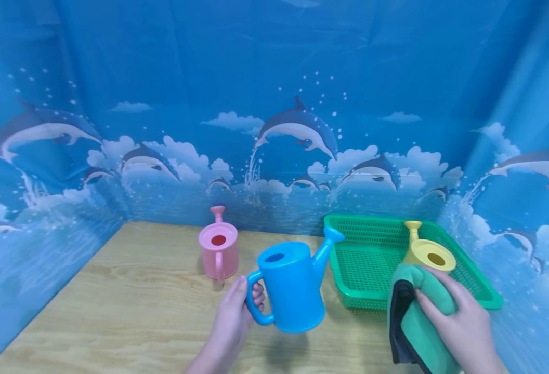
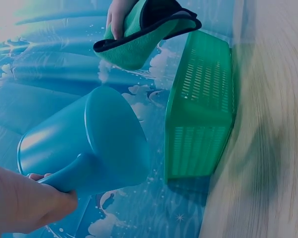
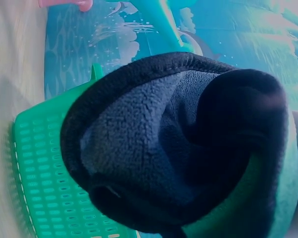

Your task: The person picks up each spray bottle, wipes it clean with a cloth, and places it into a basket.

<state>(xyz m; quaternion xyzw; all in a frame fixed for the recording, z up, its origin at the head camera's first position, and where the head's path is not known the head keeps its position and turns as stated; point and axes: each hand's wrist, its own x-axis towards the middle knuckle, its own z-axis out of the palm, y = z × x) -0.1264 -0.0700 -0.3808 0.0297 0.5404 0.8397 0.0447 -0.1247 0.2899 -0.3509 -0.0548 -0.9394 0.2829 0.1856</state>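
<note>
My left hand [image 1: 237,306] grips the handle of a blue toy watering can [image 1: 293,291], held above the table with its spout pointing right. The left wrist view shows the fingers curled round that handle, with the blue can [image 2: 79,139] tilted. In my right hand [image 1: 466,317] is a folded cloth [image 1: 424,311], green on one side and dark grey on the other, with black edging. The cloth fills most of the right wrist view, so the right fingers are largely hidden there. A yellow watering can [image 1: 431,254] sits in the green basket [image 1: 363,298], partly behind the cloth.
A pink watering can [image 1: 219,252] stands on the wooden table [image 1: 139,311], left of the blue one. Behind and at both sides hangs a blue sheet [image 1: 199,67] printed with dolphins. The basket's low, perforated walls rise at the table's back right.
</note>
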